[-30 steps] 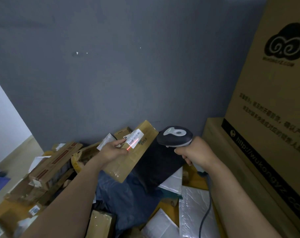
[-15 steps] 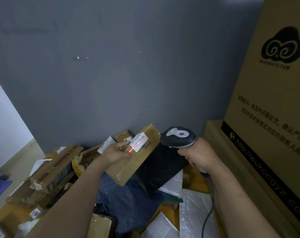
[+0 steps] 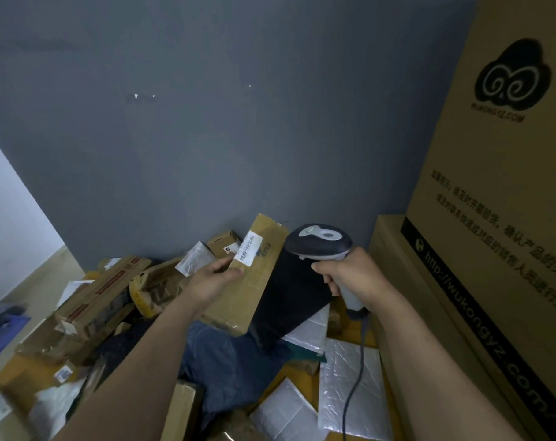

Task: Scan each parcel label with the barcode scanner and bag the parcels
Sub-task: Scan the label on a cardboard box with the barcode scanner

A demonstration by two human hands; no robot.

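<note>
View from the head camera. We see the left hand (image 3: 213,278) gripping a long cardboard parcel (image 3: 238,300) by its left edge, thumb on the top face. It holds the parcel tilted and raised above a heap of other parcels (image 3: 89,300). A white label (image 3: 248,246) sits near the parcel's far end, barcode facing up. The right hand (image 3: 349,275) is wrapped round the handle of the barcode scanner (image 3: 318,241), whose head points left toward the label from just beside the parcel. No red scan line shows on the label, so we cannot tell whether a read has registered.

We judge three risks from here:
- **Missed read.** The label lies at a slant to the scanner's nose and close to it, and the thumb rests just beside its near corner. A small slide of the hand could cover some bars.
- **Dropped parcel.** The parcel is held at one side only, and its long free end could swing down onto the black flat packet (image 3: 289,294) below.
- **Snagged cable.** The scanner cable (image 3: 353,386) trails down across a bubble mailer (image 3: 349,377). A wide sweep of the right arm could drag loose mailers or catch on the large carton (image 3: 492,186).

Dark blue plastic (image 3: 219,361) lies under the forearms, and we cannot tell whether it is the bag meant for the parcels
</note>
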